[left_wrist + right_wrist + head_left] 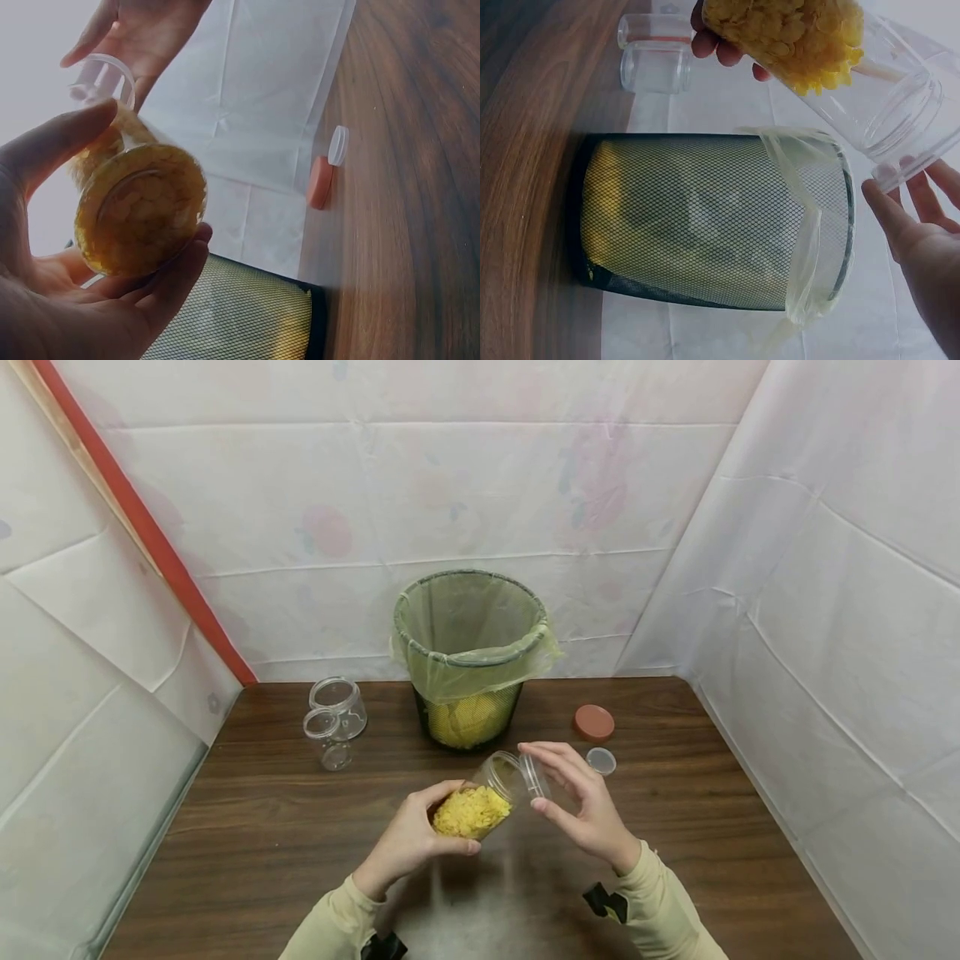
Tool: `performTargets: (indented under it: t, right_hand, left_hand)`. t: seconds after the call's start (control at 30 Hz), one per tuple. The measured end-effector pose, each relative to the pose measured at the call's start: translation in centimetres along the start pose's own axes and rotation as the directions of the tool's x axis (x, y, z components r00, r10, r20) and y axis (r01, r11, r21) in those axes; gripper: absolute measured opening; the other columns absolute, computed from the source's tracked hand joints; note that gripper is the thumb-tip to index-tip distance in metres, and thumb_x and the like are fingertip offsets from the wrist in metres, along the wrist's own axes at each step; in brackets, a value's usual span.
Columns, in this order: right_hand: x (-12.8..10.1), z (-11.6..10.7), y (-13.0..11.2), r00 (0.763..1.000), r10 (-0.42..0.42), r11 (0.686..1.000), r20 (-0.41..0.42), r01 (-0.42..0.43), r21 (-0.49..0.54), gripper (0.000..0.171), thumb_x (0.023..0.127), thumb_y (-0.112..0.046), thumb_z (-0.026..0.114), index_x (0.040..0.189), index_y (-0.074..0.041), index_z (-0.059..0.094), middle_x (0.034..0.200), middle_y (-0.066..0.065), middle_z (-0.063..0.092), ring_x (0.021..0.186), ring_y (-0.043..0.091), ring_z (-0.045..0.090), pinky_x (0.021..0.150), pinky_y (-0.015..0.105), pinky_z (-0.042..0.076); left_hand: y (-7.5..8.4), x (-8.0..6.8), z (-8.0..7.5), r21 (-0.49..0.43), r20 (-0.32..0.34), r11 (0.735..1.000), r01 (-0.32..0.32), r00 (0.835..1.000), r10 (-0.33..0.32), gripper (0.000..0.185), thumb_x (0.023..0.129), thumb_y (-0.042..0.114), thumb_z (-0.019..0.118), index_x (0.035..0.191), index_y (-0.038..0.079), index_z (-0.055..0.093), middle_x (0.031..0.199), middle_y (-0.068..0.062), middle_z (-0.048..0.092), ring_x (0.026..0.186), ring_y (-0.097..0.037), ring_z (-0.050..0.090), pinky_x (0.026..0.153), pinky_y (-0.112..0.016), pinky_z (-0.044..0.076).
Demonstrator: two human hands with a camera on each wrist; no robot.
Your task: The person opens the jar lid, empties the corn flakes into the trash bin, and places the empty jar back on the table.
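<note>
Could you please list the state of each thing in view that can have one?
jar of yellow flakes: open, tilted, partly full, held by the left hand.
clear lid: off the jar, held at its mouth by the right hand.
mesh bin: upright, lined with a bag, yellow flakes inside.
two empty jars: lidless.
orange lid: loose on the table.
small clear lid: loose on the table.

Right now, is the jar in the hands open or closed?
Open. The right hand holds the clear lid just off the jar mouth; the left hand holds the jar tilted.
</note>
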State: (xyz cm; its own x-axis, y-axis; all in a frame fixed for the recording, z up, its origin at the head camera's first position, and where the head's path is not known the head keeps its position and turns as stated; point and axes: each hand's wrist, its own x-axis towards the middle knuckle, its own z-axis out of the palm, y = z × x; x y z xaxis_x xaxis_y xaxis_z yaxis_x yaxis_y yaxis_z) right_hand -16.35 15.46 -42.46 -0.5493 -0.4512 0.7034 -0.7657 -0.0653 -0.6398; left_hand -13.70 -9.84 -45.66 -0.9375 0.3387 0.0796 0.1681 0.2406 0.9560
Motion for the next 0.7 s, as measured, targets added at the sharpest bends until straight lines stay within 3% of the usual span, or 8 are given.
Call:
performTargets:
  t: [0.2,0.37,0.7]
  right_hand:
    - [0.8,0.0,-1.6,0.997,-0.057,0.994,-0.049,0.053,-0.096,0.058,0.069,0.016,0.071,0.123,0.017,0.05,0.121,0.032,0.052,0.117,0.026,0.053,0.104,0.025,0.041]
    - [0.9,0.0,-2.1,0.997,-0.046,0.98,-0.068,0.032,-0.195,0.062,0.062,0.019,0.072,0.12,0.016,0.053,0.117,0.03,0.055,0.114,0.027,0.054,0.102,0.022,0.042]
    - [-2.7,-0.6,2.3,0.997,0.044,0.898,-0.066,-0.068,-0.434,0.061,0.07,-0.007,0.081,0.126,0.002,0.056,0.123,0.014,0.058,0.113,0.023,0.054,0.1,0.018,0.038]
  left_hand:
    - [0.0,0.1,-0.1,-0.056,-0.049,0.998,-0.009,0.999,0.006,0.066,0.06,0.016,0.089,0.12,0.018,0.06,0.112,-0.005,0.066,0.089,-0.012,0.062,0.079,-0.024,0.052]
    - [-0.1,0.2,-0.1,-0.067,-0.065,0.998,-0.018,0.998,0.014,0.066,0.06,0.014,0.089,0.119,0.019,0.06,0.114,-0.006,0.064,0.092,-0.015,0.062,0.081,-0.025,0.051]
    - [-0.2,0.2,-0.2,-0.146,-0.162,0.988,-0.052,0.986,0.028,0.069,0.061,0.008,0.087,0.122,0.015,0.056,0.113,-0.009,0.064,0.098,-0.015,0.059,0.085,-0.025,0.049]
